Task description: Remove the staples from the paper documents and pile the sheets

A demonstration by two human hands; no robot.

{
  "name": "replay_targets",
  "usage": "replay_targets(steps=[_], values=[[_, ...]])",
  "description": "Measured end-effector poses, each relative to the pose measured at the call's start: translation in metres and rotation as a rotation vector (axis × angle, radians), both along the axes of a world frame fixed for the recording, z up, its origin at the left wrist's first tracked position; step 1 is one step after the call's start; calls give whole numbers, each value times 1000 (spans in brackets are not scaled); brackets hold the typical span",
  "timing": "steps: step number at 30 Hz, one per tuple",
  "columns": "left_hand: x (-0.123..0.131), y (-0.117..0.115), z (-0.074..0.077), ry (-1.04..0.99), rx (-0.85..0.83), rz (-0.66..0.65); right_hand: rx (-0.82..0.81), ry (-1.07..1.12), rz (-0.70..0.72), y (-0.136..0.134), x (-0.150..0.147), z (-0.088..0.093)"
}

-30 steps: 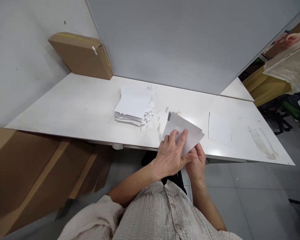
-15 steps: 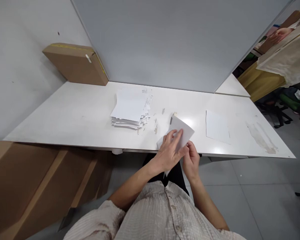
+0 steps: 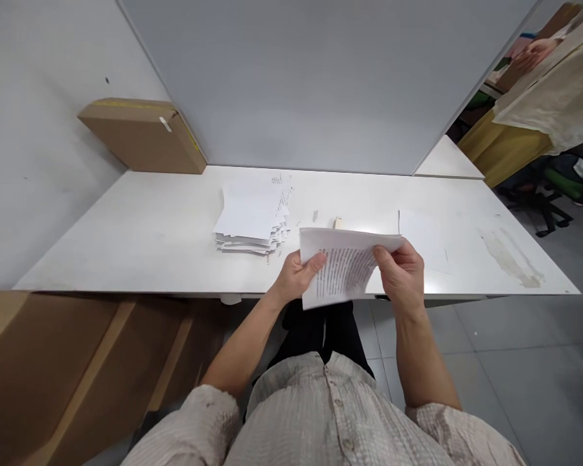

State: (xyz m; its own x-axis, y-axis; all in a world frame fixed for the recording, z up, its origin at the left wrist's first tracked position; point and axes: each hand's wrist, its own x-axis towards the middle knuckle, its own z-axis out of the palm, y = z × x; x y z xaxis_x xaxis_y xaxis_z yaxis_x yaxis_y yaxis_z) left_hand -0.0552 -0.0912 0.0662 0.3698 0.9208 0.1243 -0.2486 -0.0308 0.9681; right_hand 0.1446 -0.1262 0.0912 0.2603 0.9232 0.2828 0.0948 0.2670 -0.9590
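Held up between both hands is a printed sheet of paper [image 3: 342,265], its lines of text facing me and its surface slightly bowed. My left hand [image 3: 298,277] pinches its left side with the thumb on top. At the right end, my right hand [image 3: 401,272] grips the sheet, thumb in front and fingers behind. To the left on the table lies an uneven stack of papers [image 3: 252,210], a blank side uppermost. A small pale block-like object [image 3: 338,222] shows just beyond the held sheet's upper edge, most of it hidden.
A white table [image 3: 140,233] runs across in front of a grey panel [image 3: 311,84]. Another sheet [image 3: 425,236] lies at the right. A cardboard box [image 3: 140,139] leans in the back left corner, and larger cartons [image 3: 43,362] stand below left. Another person's hand [image 3: 537,55] appears far right.
The paper has turned from a slanted, blank-faced position to show its printed side, stretched level between the hands. My hands have moved apart, the left one leftward, the right one up and right.
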Motion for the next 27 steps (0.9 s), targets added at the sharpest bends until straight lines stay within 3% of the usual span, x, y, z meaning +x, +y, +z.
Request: replay_targets(steps=[3,5,9,12,20,27], values=[[3,12,-3,11,130,219,69,30,-95,12,-3,-11],[5,18,-9,34,157,291,47,32,-92,19,-3,-23],[7,23,-19,113,168,310,-12,80,-54,29,-3,-43],[8,25,-21,133,170,299,-7,125,-47,33,-3,-47],[9,24,-13,146,170,282,-3,163,-71,38,-4,-42],[6,11,14,180,141,287,-21,101,-100,18,-2,-14]])
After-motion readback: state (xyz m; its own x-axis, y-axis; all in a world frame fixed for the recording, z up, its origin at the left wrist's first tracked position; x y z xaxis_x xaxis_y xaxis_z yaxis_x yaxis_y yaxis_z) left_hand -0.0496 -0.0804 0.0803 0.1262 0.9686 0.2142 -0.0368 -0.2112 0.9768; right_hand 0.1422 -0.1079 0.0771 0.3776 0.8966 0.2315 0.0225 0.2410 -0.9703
